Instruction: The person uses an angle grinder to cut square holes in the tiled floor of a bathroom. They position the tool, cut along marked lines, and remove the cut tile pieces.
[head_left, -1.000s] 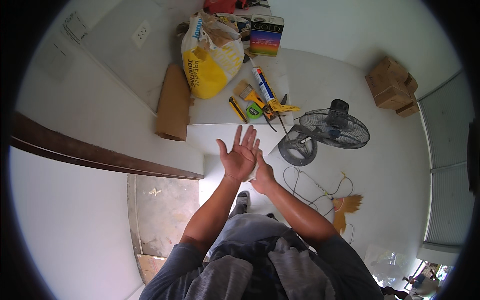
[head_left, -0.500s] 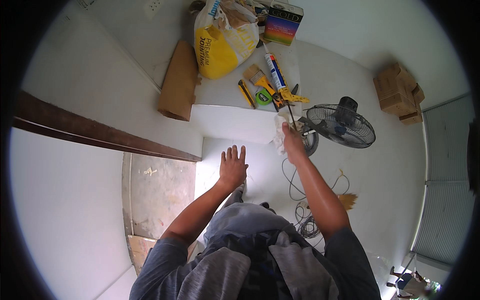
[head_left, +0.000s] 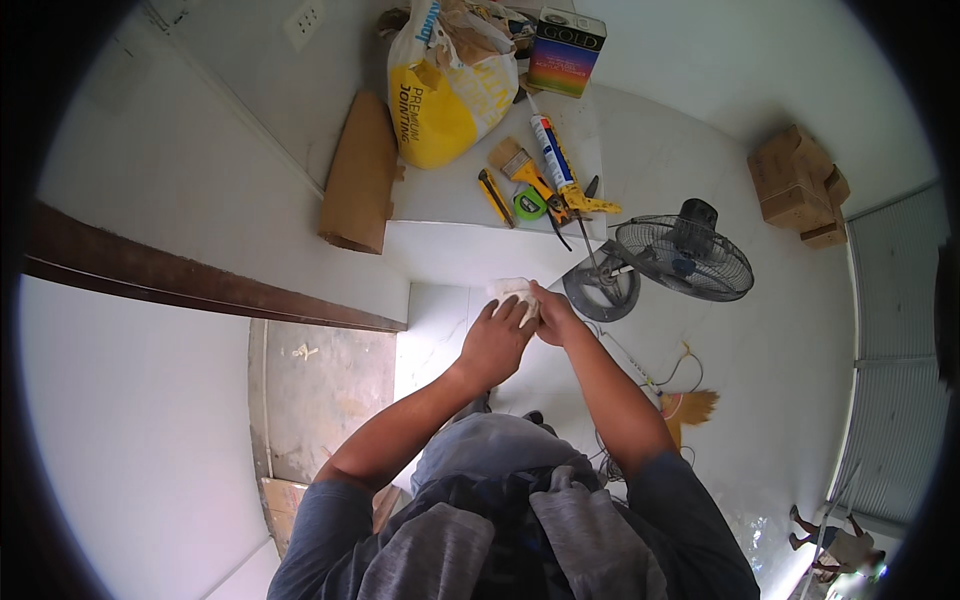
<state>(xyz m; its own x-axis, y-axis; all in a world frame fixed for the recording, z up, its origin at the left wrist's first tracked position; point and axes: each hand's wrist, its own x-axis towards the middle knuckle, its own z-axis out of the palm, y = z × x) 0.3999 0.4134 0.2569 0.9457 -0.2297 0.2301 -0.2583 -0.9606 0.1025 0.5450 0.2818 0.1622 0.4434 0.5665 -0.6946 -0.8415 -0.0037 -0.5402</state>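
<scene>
A crumpled white cloth (head_left: 514, 291) is bunched between my two hands, in front of the white ledge. My right hand (head_left: 556, 316) grips it from the right side, thumb toward the top. From the left, the fingers of my left hand (head_left: 497, 345) are bent over the cloth's near side. On the ledge beyond lie a caulking gun (head_left: 557, 155) with a tube in it, a paintbrush (head_left: 516, 160), a green tape measure (head_left: 529, 204) and a yellow utility knife (head_left: 494, 197).
A yellow-and-white bag (head_left: 440, 110) and a rectangular can (head_left: 567, 52) stand on the ledge beside a cardboard piece (head_left: 360, 180). To the right are a fan (head_left: 690, 250), a broom (head_left: 690, 408) and cardboard boxes (head_left: 795, 180). Another person (head_left: 850, 548) is at the lower right.
My right hand has brought the cloth left and nearer, away from the caulking gun's rod. My left hand, spread and holding nothing before, has come over onto the cloth.
</scene>
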